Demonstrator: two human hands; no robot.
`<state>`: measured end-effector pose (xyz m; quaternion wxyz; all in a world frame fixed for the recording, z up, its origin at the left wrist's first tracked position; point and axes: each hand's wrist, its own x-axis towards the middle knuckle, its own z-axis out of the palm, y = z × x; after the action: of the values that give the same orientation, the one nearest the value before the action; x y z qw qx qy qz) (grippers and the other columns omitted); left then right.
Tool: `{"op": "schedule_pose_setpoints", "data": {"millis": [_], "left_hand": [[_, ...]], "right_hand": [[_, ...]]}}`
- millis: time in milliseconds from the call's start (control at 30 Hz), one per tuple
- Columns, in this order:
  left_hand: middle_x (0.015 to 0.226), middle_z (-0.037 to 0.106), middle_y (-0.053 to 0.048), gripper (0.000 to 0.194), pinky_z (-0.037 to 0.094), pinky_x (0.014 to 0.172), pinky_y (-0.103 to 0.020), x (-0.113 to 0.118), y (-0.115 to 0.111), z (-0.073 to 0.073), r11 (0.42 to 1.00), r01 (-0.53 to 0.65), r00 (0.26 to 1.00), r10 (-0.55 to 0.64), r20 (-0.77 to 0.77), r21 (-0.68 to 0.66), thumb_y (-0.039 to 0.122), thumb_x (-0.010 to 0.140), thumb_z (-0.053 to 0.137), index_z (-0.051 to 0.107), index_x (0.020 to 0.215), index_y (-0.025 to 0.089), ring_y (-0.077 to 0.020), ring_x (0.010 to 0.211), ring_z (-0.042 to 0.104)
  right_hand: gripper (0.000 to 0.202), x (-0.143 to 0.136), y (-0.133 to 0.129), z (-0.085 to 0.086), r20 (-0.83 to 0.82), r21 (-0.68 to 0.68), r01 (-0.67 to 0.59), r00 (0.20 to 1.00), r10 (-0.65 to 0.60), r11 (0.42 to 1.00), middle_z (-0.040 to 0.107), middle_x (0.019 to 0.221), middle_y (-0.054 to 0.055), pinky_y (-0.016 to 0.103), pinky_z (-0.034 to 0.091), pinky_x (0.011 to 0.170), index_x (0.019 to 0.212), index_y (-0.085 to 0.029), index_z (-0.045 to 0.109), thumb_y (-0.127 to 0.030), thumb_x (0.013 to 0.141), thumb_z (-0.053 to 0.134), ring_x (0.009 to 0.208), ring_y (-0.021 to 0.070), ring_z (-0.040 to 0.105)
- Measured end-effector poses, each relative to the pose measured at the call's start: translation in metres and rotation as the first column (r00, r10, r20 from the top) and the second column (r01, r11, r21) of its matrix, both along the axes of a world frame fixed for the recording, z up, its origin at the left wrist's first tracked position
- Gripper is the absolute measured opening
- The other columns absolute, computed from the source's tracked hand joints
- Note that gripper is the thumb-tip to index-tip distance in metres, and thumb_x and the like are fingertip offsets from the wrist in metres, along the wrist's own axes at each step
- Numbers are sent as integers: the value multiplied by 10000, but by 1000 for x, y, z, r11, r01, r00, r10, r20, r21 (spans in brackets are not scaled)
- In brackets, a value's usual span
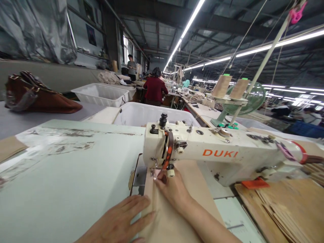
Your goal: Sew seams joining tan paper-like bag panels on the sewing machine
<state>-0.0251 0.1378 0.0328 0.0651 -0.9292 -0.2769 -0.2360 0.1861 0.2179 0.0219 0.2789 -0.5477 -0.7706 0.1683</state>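
A cream sewing machine [192, 148] marked DUKI stands on a pale green table [76, 168]. Beneath its needle area runs a long beige piece of fabric [197, 182]. My left hand [121, 217] lies with spread fingers at the left edge of the fabric. Close by the presser foot [152, 172], my right hand [176, 190] has thumb and forefinger pinched together over the fabric. What they pinch, if anything, is too small to make out. A metal plate [139, 176] sits left of the needle.
Stacked beige pieces [283, 209] lie on the right. Two thread cones [222, 86] and a green fan [253, 98] stand behind the machine. White bins [101, 95] and a brown bag [43, 96] are beyond the table. A person in red [154, 88] is farther off.
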Motion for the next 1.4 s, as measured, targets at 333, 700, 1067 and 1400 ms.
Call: {"op": "schedule_pose_setpoints", "data": {"millis": [333,700,1067,1400], "left_hand": [[1337,609,-38,373,470,1041,-301,-1,-3,-14,995,-51,997,56,-58,88,298,1029,401,537,1372,251,-189,1206,565],[1318,620,-43,492,484,1034,-315,2,-9,-13,998,-30,999,32,29,-53,292,953,533,447,1438,272,-223,1176,576],[1285,631,-29,446,444,1069,-307,2,7,4,996,-42,999,40,-28,-77,296,946,574,503,1386,270,-206,1164,579],[1421,542,-50,532,489,1041,-380,-3,34,-10,995,-63,994,55,-96,-83,387,965,556,424,1463,254,-251,1248,554]], "right_hand": [[27,-6,2,-6,36,16,67,997,-68,998,638,885,60,272,469,754,798,-178,662,-152,803,662,894,214,600],[168,2,0,0,130,77,24,991,-34,997,631,1105,95,379,470,936,1030,-179,646,-198,866,619,1072,250,573],[480,18,-36,-13,336,124,-244,922,191,962,519,1413,66,532,217,1178,1401,-220,478,-72,945,463,1314,249,453],[473,20,-24,-15,271,177,-221,948,169,959,613,1303,44,514,244,1165,1348,-264,538,-53,925,532,1224,220,535]]}}
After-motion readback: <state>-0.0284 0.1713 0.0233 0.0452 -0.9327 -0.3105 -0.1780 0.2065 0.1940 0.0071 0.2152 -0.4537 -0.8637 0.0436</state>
